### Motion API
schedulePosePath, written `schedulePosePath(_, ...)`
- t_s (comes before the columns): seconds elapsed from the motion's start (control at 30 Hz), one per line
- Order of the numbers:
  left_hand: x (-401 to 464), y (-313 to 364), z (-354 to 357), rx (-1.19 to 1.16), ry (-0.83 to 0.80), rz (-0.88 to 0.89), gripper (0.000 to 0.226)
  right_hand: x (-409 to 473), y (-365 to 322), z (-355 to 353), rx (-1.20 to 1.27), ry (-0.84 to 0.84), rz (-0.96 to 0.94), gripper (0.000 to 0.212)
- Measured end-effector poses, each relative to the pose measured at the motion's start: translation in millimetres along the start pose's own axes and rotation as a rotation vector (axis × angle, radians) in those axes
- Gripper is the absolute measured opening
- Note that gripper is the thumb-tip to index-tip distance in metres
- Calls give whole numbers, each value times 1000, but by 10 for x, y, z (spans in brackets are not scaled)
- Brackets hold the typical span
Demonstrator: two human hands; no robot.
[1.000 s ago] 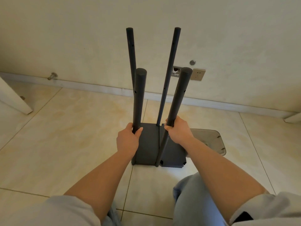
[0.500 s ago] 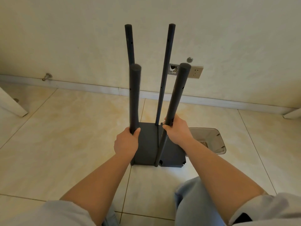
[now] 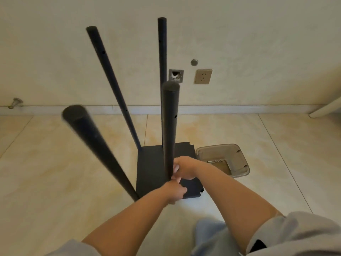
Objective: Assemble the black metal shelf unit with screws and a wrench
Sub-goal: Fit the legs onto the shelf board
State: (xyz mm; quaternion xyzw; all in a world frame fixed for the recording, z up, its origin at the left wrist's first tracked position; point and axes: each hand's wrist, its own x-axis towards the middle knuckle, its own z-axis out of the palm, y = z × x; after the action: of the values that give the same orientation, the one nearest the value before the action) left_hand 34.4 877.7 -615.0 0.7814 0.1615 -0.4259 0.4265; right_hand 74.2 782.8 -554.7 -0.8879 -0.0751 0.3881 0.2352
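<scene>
Gripping the near-right post (image 3: 169, 126) low down, both hands work at the same spot: the right hand (image 3: 184, 168) is wrapped around its lower shaft from the right side, fingers curled on the tube, and the left hand (image 3: 175, 193) is closed just beneath it, at the post's foot by the near right corner of the black shelf panel (image 3: 150, 169). That panel lies flat on the tiled floor (image 3: 55, 172) with a post rising from each corner. The held post's long axis runs nearly straight up from the hands toward the camera, so any turning or seating at its base would be done about that vertical line. The near-left post (image 3: 97, 146) and far-left post (image 3: 112, 84) lean away to the left in this wide view, and the far-right post (image 3: 162, 50) stands behind the held one. A clear plastic bin (image 3: 238, 156) with a few screws (image 3: 215, 161) sits on the floor just beside the panel's right edge, nearer the right hand. No wrench is visible.
</scene>
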Motion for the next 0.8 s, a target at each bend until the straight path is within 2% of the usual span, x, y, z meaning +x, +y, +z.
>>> schedulePosePath(0.03, 113, 9, 47, -68, 31, 1, 47, 52, 39, -51, 7, -47, 19, 35)
schedulePosePath(0.07, 95, 98, 77, -73, -14, -30, 53, 96, 69, -119, -9, -69, 28, 38)
schedulePosePath(0.13, 156, 176, 99, -80, 6, -24, 66, 188, 133, -237, -25, -96, 27, 44)
schedulePosePath(0.2, 155, 240, 125, 6, 1, -5, 70, 220, 149, -296, -70, -61, 26, 47)
schedulePosePath(0.3, 161, 298, 213, 136, 30, 41, 60, 282, 222, -230, -114, -32, 78, 40)
schedulePosePath(0.4, 265, 289, 347, 125, 87, 30, 53, 380, 413, -102, -54, 42, 148, 34)
schedulePosePath(0.5, 491, 201, 470, 77, 133, 67, 57, 437, 635, 56, 21, 123, 210, 38)
schedulePosePath(0.67, 574, 80, 547, 67, 98, 163, 60, 346, 924, 306, 106, 159, 273, 48)
schedulePosePath(0.8, 716, 132, 471, 46, 257, 202, 51, 461, 1084, 442, 165, 213, 264, 51)
